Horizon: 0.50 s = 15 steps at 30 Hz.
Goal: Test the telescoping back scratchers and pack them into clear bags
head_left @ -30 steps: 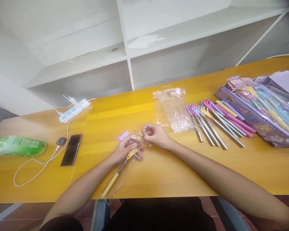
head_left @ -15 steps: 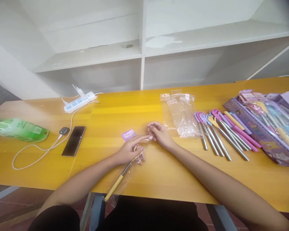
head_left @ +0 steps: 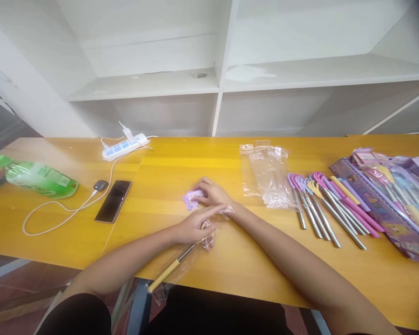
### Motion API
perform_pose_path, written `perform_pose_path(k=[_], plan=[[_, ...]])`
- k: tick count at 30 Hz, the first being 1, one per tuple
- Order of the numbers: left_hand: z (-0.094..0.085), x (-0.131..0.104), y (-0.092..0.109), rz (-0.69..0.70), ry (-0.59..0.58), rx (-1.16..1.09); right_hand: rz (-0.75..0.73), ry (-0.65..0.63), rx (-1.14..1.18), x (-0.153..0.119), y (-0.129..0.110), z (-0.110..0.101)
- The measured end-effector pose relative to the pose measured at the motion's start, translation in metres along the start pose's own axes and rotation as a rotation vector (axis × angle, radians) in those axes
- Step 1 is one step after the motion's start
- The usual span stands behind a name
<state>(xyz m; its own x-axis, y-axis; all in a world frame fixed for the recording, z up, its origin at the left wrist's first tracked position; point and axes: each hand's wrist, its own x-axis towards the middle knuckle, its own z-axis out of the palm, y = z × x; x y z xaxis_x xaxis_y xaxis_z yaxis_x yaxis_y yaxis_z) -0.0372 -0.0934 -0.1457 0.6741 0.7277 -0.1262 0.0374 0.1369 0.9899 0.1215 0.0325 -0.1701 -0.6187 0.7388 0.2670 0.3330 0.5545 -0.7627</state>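
Note:
My left hand (head_left: pixel 197 226) is closed around the upper end of a bagged stick (head_left: pixel 169 274), which has a yellow handle and a metal shaft and points down toward the table's front edge. Clear plastic of the bag sticks out past my fingers near my right wrist. Beyond it, my right hand (head_left: pixel 209 191) has its fingertips on a small stack of purple printed cards (head_left: pixel 192 199) lying on the table. Its thumb and fingers are pinched at the stack's right side.
On the right lie empty clear bags (head_left: pixel 268 174), several metal sticks with coloured hooked ends (head_left: pixel 317 214) and a purple printed box (head_left: pixel 377 204) of bagged items. On the left are a phone (head_left: pixel 113 201), a power strip (head_left: pixel 125 147), a cable and a green bottle (head_left: pixel 38 178).
My right hand has moved left from beside the bag's opening onto the purple cards. My left hand still holds the bagged stick. The camera view has shifted slightly.

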Motion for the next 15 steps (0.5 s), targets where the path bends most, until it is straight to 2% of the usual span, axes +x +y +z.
perform_pose_path(k=[6,15], plan=[[-0.001,0.000,0.007,0.016,0.005,-0.016,0.056,0.072,0.092,0.002,0.004,-0.001],[-0.004,-0.001,0.010,0.003,0.009,-0.018,0.130,0.096,0.228,0.002,0.001,-0.002]])
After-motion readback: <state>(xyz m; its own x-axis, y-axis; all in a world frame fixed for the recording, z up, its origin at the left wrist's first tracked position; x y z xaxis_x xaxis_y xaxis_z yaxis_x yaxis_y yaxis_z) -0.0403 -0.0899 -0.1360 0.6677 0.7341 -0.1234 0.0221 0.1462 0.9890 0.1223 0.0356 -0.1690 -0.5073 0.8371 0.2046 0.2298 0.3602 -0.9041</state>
